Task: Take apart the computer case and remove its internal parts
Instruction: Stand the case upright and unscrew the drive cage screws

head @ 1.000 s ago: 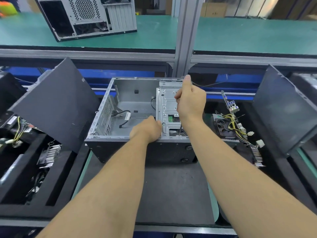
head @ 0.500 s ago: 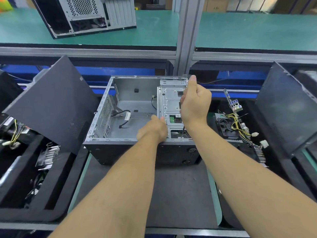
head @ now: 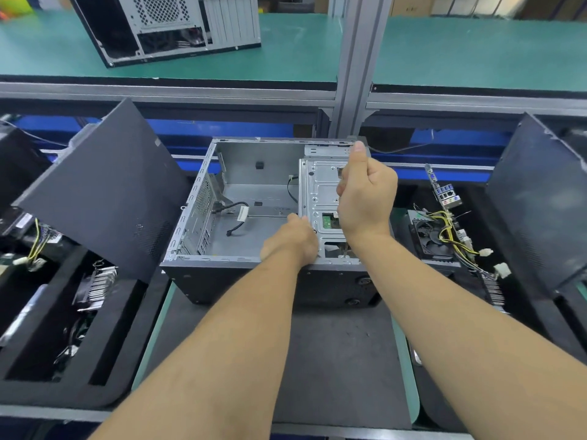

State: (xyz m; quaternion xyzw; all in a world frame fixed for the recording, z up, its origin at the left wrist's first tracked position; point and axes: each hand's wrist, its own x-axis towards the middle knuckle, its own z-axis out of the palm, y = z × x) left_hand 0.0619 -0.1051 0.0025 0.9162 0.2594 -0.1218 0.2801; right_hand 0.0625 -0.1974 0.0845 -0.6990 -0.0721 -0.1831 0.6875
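Observation:
The open grey computer case (head: 254, 173) lies on its side on a dark mat, its inside facing up. A metal drive cage (head: 320, 185) fills its right part. My left hand (head: 292, 239) grips the cage's near left edge with curled fingers. My right hand (head: 365, 192) is on top of the cage, fingers curled on it and the thumb up against the case's far rim. A loose black cable (head: 235, 214) lies on the case floor.
Black side panels lean at the left (head: 104, 188) and right (head: 533, 198). A fan and board with yellow wires (head: 444, 223) lie to the right, and a heatsink (head: 98, 281) sits in the left foam tray. Another case (head: 168, 23) is on the green bench behind an aluminium post (head: 355, 65).
My right hand has shifted a little to the right along the cage, thumb still at the far rim. My left hand stays at the cage's near left edge.

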